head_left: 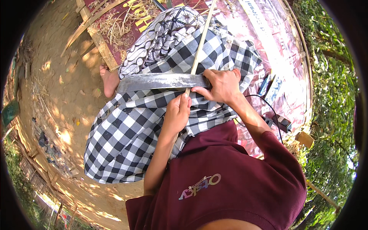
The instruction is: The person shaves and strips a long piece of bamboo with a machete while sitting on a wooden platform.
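My right hand [224,86] is closed around the handle end of a machete [161,82], its thumb pointing toward the blade. The broad grey blade reaches left across my lap and crosses a thin bamboo strip [200,48]. Just below the blade, my left hand [177,115] pinches that strip between thumb and fingers. From there the strip runs away from me past the top of the view. Under both hands spreads a black-and-white checked cloth [126,130] over my legs, with a black-and-white patterned cloth [161,34] beyond it. Most of the machete's handle is hidden in my grip.
Curly shavings [115,28] lie on a dark red sheet at the far left, beside a wooden edge [102,48]. A shiny pinkish sheet [285,57] covers the right side, with a blue object [263,85] and a black cable [270,105]. Bare dirt [57,88] extends left; green plants [329,126] stand right.
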Tool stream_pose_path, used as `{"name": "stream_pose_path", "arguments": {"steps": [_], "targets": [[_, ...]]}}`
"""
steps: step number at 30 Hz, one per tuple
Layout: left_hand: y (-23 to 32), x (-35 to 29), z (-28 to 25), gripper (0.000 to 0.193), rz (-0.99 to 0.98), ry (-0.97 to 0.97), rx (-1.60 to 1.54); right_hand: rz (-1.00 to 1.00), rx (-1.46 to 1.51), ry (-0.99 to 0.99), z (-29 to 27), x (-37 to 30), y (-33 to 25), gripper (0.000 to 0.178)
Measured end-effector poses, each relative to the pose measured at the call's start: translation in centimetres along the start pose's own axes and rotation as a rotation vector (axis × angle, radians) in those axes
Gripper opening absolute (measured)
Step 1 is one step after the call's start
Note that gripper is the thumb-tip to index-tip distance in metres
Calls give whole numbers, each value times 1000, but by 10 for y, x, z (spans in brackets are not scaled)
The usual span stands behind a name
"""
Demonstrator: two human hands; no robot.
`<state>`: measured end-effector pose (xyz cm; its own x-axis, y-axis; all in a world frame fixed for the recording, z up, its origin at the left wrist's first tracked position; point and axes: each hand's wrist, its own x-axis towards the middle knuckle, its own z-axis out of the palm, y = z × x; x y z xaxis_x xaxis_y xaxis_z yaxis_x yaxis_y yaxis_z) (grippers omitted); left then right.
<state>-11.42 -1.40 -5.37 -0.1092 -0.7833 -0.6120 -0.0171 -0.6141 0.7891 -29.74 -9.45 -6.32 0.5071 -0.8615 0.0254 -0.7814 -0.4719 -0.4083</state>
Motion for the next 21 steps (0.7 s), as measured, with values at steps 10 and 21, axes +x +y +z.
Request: {"name": "stream_pose_path", "arguments": {"steps": [10, 21], "targets": [[-3, -5, 8, 34, 255, 196, 467, 63, -13, 26, 17, 0, 1, 54], [-11, -57, -5, 33, 136, 145, 405, 131, -58, 93, 32, -5, 1, 56]]}}
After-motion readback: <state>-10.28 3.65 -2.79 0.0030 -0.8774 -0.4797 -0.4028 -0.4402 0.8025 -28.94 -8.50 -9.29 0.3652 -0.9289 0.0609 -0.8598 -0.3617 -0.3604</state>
